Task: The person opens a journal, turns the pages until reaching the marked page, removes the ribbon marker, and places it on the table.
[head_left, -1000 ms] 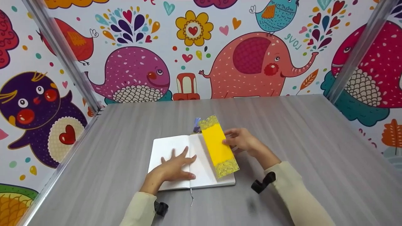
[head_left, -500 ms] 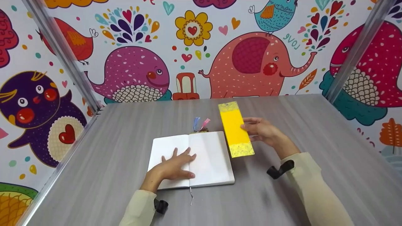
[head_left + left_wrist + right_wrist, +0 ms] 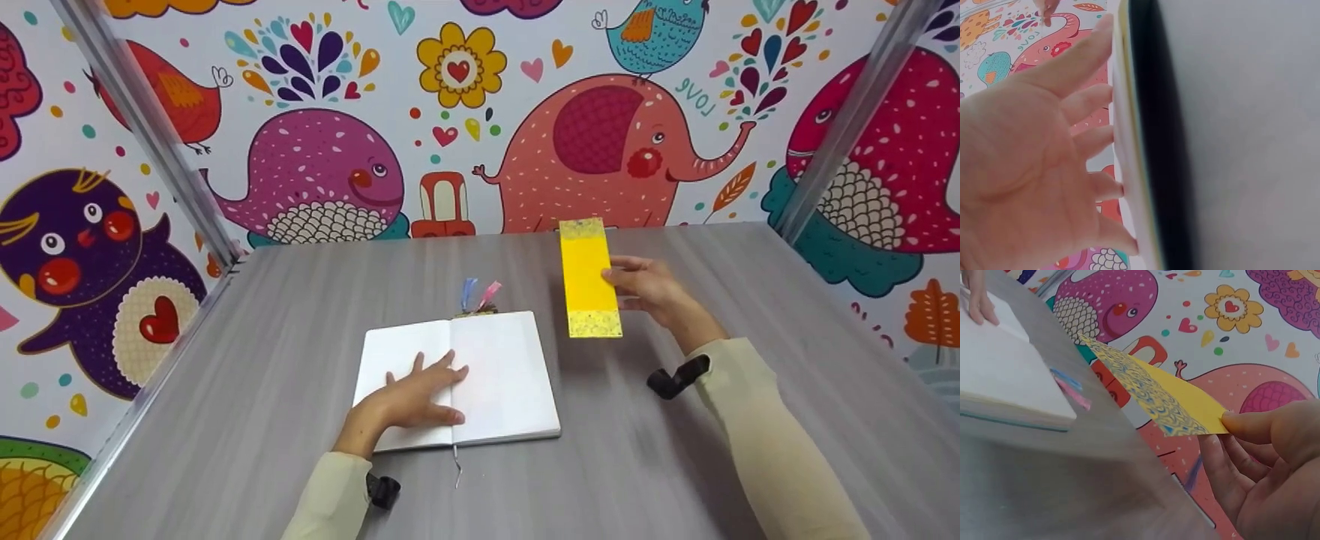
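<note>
An open notebook (image 3: 502, 382) with blank white pages lies on the table. My left hand (image 3: 416, 397) rests on it with fingers spread, mostly over the left page and across the centre fold. In the left wrist view its fingertips meet the page (image 3: 1129, 140) beside the dark cover edge. To the right of the notebook, my right hand (image 3: 651, 289) pinches the long edge of a yellow bookmark (image 3: 590, 277), a card strip with patterned bands at both ends. The bookmark is raised over the table; the right wrist view shows the thumb on its yellow face (image 3: 1196, 402) and fingers beneath.
Blue (image 3: 469, 294) and pink (image 3: 490, 292) ribbons stick out past the notebook's far edge. A thin ribbon marker (image 3: 457, 469) trails from its near edge. Walls with cartoon animals and metal posts (image 3: 150, 135) border the grey table (image 3: 300, 285).
My right hand has carried the yellow bookmark off the right page, rightward and away from me, turning it more upright in view. The pink ribbon has come into sight. My left hand stays put.
</note>
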Action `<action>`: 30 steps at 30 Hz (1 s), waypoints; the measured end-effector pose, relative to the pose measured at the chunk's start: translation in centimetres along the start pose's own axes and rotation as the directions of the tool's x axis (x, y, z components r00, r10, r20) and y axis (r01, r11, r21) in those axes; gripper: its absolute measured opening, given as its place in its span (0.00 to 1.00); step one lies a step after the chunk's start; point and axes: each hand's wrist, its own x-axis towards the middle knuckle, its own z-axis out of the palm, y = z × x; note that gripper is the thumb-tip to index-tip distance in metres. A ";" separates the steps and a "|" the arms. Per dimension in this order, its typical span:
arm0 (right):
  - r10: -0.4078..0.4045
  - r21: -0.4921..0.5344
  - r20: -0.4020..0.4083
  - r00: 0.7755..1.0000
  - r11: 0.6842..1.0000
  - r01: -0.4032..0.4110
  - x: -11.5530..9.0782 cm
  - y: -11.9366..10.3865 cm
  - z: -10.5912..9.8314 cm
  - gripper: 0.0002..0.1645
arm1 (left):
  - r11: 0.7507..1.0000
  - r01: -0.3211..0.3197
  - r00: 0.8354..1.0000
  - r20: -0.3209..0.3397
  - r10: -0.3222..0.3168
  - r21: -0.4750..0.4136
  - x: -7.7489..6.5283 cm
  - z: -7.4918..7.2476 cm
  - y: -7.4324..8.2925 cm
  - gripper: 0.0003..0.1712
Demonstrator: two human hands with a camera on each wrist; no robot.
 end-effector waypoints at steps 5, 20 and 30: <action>0.070 -0.030 -0.017 0.997 0.997 -0.070 0.2 2.2 0.1 0.40 | 1.000 -0.007 1.000 0.003 0.007 0.004 0.0 0.0 -0.1 0.44; 0.030 -0.185 0.034 0.999 0.982 -0.023 -2.1 7.1 -0.4 0.38 | 1.000 -0.019 1.000 -0.006 0.019 0.003 -0.1 -0.3 -0.1 0.43; -0.004 -0.356 -0.018 1.000 0.935 -0.002 -3.2 7.9 0.8 0.36 | 0.999 -0.048 0.998 -0.048 0.047 -0.017 0.0 0.0 -0.3 0.44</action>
